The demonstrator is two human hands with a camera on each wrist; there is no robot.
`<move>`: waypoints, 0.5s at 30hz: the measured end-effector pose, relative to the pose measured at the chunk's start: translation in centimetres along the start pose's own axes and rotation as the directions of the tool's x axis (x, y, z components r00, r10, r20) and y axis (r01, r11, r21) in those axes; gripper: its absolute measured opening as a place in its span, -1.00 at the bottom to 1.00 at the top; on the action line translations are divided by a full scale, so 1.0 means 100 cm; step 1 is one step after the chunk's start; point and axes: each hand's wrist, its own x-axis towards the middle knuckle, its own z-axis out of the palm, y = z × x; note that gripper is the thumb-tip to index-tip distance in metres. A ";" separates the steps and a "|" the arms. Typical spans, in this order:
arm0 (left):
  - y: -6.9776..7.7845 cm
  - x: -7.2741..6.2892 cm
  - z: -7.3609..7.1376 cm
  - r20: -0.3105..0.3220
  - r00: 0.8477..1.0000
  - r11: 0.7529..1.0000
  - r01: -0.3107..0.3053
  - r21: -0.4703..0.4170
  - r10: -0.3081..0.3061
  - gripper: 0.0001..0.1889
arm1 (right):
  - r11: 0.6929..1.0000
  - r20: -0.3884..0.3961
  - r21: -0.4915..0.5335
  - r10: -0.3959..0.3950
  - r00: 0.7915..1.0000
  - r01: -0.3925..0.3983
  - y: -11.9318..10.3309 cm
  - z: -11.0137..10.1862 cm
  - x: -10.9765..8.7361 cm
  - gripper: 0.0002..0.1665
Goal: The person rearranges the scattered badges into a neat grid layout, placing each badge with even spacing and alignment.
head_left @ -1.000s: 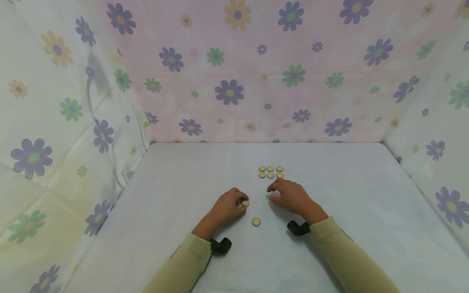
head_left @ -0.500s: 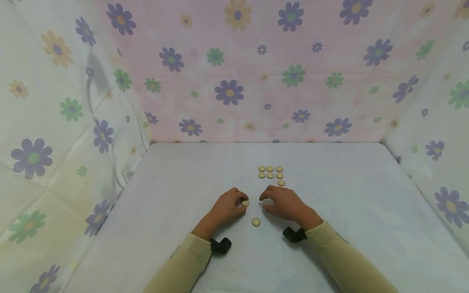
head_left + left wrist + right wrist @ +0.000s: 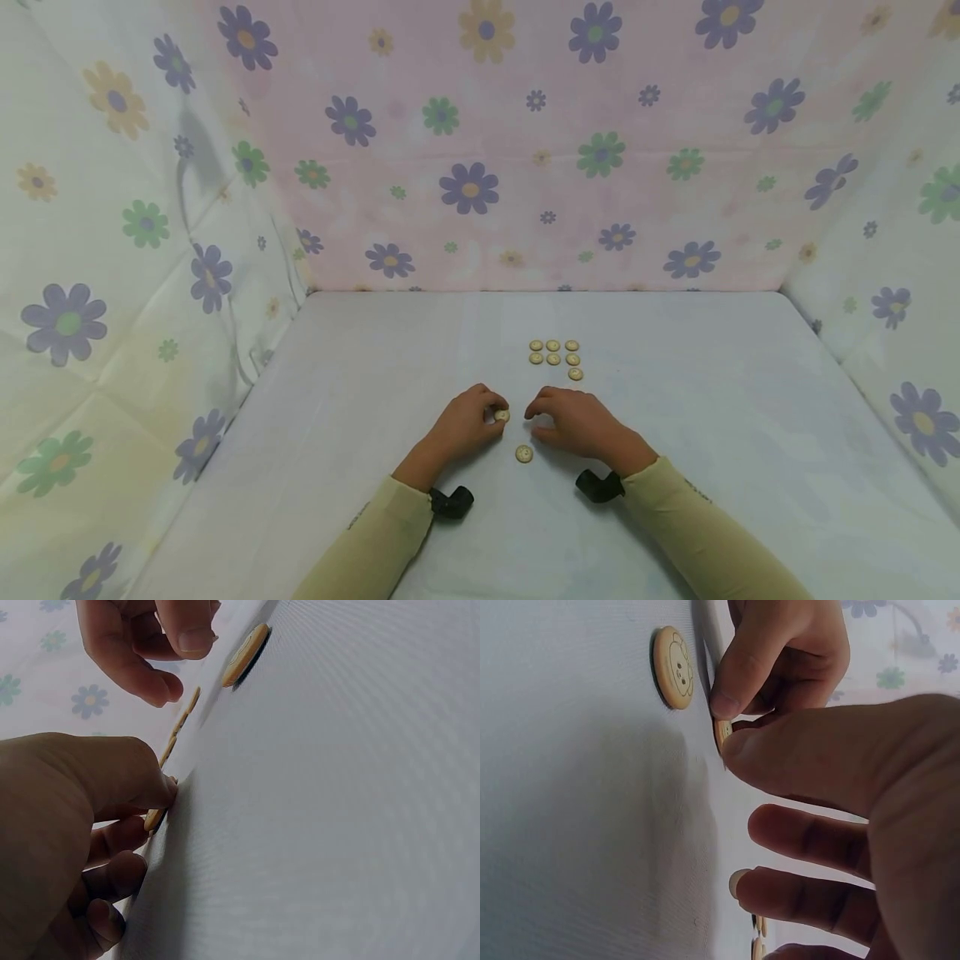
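Observation:
My left hand (image 3: 467, 423) rests low over the table and pinches a small round wooden button (image 3: 502, 415) between thumb and fingers. In the right wrist view that button (image 3: 724, 733) shows at the left thumb's tip, partly hidden. Facing it, my right hand (image 3: 581, 423) has thumb and fingers apart with nothing between them. In front of the two hands lies a loose button (image 3: 524, 454); its printed face and two holes show on the button (image 3: 673, 667) in the right wrist view. Beyond the hands, several buttons (image 3: 553, 359) form two rows of three, plus a single button (image 3: 575, 374) below the right column.
A white cloth covers the table (image 3: 375, 350). Flower-printed curtains (image 3: 525, 150) stand along the back and both sides. Each wrist carries a black camera mount, the left mount (image 3: 452, 502) and the right mount (image 3: 598, 486), close over the cloth.
My right hand has drawn back from the button rows, moving left and nearer toward my left hand, which uncovers the single button below the right column. The left hand keeps still with its button.

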 end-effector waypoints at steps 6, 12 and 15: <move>-0.001 0.000 0.001 -0.005 1.000 1.000 -0.003 0.002 0.003 -0.78 | 0.999 0.021 0.045 -0.029 0.999 0.028 -0.005 -0.001 -0.002 -0.78; -0.001 0.001 0.002 0.000 1.000 1.000 -0.004 0.007 0.004 -0.78 | 0.996 0.052 0.079 -0.043 0.998 0.039 -0.010 -0.001 -0.004 -0.75; 0.000 0.000 0.000 0.002 1.000 1.000 -0.002 0.006 0.002 -0.78 | 0.995 0.072 0.095 -0.042 0.997 0.035 -0.011 -0.001 -0.004 -0.74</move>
